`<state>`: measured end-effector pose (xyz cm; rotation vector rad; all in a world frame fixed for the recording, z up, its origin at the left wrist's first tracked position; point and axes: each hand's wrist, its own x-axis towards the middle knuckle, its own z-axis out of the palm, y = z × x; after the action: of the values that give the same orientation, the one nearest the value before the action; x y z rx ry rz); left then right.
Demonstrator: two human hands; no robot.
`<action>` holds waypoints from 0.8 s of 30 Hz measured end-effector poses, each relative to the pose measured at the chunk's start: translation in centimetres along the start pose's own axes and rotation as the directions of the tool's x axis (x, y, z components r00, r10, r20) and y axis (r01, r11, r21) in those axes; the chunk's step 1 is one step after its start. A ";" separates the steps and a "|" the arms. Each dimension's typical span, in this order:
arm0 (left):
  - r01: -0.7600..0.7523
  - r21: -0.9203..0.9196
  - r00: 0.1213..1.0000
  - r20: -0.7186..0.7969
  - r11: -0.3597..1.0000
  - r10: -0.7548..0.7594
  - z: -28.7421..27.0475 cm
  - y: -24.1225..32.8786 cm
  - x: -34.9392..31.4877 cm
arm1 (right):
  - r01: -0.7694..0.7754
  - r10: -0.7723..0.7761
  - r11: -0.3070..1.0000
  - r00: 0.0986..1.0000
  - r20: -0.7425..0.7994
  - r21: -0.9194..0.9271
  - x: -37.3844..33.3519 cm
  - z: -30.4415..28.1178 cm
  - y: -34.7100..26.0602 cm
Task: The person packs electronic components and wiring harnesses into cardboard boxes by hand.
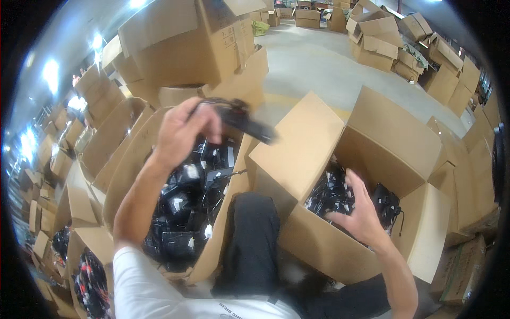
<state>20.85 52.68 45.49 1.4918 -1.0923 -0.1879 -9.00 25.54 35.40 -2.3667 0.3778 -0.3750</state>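
Note:
My left hand [187, 127] is raised over the left cardboard box, its fingers closed around a black device with a cable [245, 121] that is smeared by motion. Below it, the left box [217, 242] is filled with black plastic-wrapped items [183, 204], some with white tags. Over the opening of the right cardboard box [324, 247], my right hand [361, 212] has its thumb and fingers spread, with nothing between them. Inside that box are a heap of black cabled pieces [330, 189] and, beside my hand, a black device [386, 202] with a cord.
The right box's flaps [297, 141] stand folded outward. A tall carton [175, 45] rises beyond the left box. More open cartons [101, 143] crowd the left, one holding red and black items [91, 282]. Stacked cartons [374, 40] stand across the grey floor [311, 64].

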 end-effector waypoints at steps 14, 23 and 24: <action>0.196 -0.067 0.981 0.002 0.978 -0.196 0.8 -7.8 3.3 | 0.093 0.171 0.842 0.888 -0.427 0.531 0.3 -0.6 -1.6; 0.391 0.845 0.751 -0.064 0.365 -0.658 -7.7 -32.2 -9.2 | -0.229 0.420 0.723 0.895 -0.151 0.652 -2.4 -4.0 9.1; 0.398 0.849 0.627 0.027 0.349 -0.779 -2.7 -32.7 -6.1 | -0.322 0.519 0.666 0.848 -0.109 0.673 -4.5 -5.1 11.0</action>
<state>35.95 53.64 15.75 2.7978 -0.9085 -0.6786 -16.82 16.30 30.84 -1.4870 0.7947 -0.5305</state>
